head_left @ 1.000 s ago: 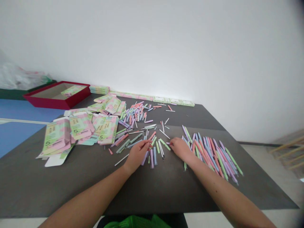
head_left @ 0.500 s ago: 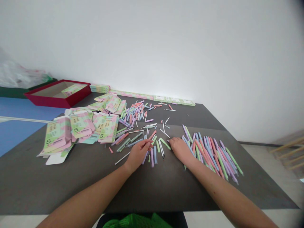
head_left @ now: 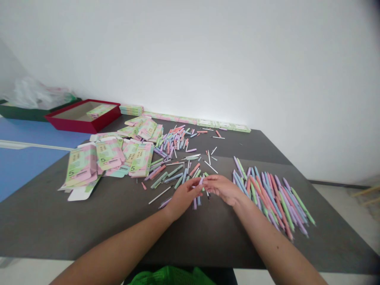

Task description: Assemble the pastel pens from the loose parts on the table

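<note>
A smooth white wall (head_left: 190,59) is rising across the far side and catching soft, even light, with a thin dark skirting strip (head_left: 335,184) running along its base at right. A dark grey tabletop (head_left: 50,225) is filling the near part of the room, while a flat blue surface (head_left: 29,170) is stretching away at left. A pale floor (head_left: 341,206) is showing at right, beneath light wooden slats (head_left: 363,191) standing at the far right edge.

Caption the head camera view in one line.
Left hand and right hand meet over scattered pastel pen parts on a dark table, beside a pile of pens and printed cartons.
</note>
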Action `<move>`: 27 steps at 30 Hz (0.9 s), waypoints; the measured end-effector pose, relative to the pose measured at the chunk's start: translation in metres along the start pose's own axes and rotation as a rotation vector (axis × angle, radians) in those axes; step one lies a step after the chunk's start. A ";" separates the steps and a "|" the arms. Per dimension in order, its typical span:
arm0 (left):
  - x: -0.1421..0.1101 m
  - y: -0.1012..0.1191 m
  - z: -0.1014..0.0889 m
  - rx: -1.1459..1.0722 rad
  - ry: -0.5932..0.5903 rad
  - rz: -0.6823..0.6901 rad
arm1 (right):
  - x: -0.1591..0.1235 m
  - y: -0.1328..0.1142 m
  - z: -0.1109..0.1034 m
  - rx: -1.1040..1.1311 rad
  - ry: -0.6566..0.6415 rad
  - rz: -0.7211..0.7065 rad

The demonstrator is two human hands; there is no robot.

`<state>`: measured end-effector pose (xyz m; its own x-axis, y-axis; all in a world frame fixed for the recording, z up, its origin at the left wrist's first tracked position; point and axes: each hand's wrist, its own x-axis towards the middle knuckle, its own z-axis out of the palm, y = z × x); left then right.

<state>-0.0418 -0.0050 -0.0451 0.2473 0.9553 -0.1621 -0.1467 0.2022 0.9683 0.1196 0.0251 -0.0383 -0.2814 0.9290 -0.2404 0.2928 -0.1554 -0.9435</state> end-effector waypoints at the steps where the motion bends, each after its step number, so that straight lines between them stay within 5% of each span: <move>1: 0.000 0.000 0.000 -0.026 0.017 -0.020 | 0.000 -0.001 0.008 0.088 -0.008 0.011; 5: 0.003 0.000 -0.002 -0.208 0.073 -0.090 | 0.003 -0.004 0.028 0.428 0.089 0.037; 11: 0.008 0.005 -0.014 -0.463 0.143 -0.050 | 0.002 -0.010 0.022 0.554 0.337 -0.029; 19: -0.005 0.008 -0.004 -0.375 -0.039 -0.078 | -0.024 -0.011 0.036 0.629 0.170 0.046; 27: -0.005 0.007 -0.002 -0.335 -0.110 -0.110 | -0.025 -0.006 0.046 0.597 0.250 0.008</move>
<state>-0.0460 -0.0079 -0.0378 0.3778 0.8987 -0.2229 -0.4144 0.3794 0.8273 0.0833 -0.0127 -0.0371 -0.0393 0.9661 -0.2553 -0.2853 -0.2557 -0.9237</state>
